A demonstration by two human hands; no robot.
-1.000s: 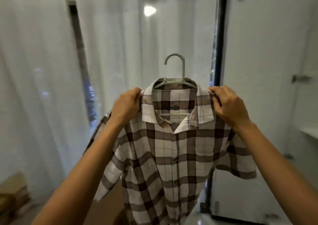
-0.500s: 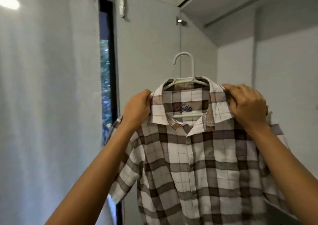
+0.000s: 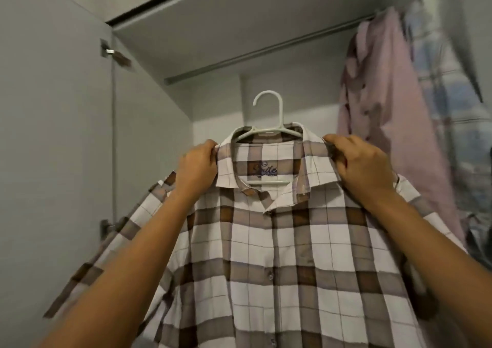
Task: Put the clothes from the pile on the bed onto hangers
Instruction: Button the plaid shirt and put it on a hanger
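A brown and white plaid shirt (image 3: 277, 251) hangs on a white plastic hanger (image 3: 269, 129), whose hook sticks up above the collar. My left hand (image 3: 198, 169) grips the shirt's left shoulder beside the collar. On the other side, my right hand (image 3: 362, 169) grips the right shoulder. I hold the shirt up in front of an open wardrobe, with the hook a little below the metal rail (image 3: 266, 46). The hanger's arms are hidden inside the shirt.
A pink shirt (image 3: 386, 113) and a blue patterned garment (image 3: 452, 134) hang at the rail's right end. The open wardrobe door (image 3: 53, 134) stands at the left, with hinges (image 3: 107, 50) on its edge. The wardrobe's back wall (image 3: 213, 102) is behind the hook.
The view has swung right from the curtains and window to the open wardrobe. Both hands still hold the shirt by its shoulders and have carried it in front of the rail.
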